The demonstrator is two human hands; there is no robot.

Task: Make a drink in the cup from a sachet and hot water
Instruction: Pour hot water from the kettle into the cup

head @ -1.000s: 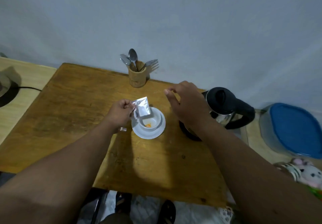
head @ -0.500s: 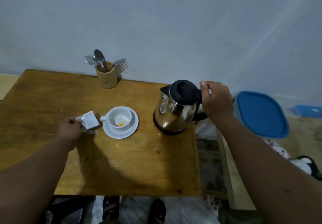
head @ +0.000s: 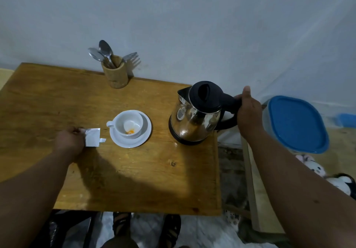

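A white cup [head: 128, 122] stands on a white saucer [head: 143, 139] in the middle of the wooden table [head: 134, 180]; a little orange powder lies in its bottom. My left hand [head: 69, 141] pinches a torn silver sachet [head: 92, 137] that rests on the table just left of the saucer. A steel kettle [head: 194, 120] with a black lid stands at the table's right edge, spout pointing left. My right hand [head: 248, 114] is wrapped around its black handle.
A wooden holder [head: 115, 76] with spoons and a fork stands at the back by the wall. A clear tub with a blue lid [head: 296, 122] sits on a lower surface to the right. Soft toys [head: 316, 168] lie below it.
My left hand carried the sachet from above the cup down to the table on its left. My right hand went right and closed on the kettle handle.
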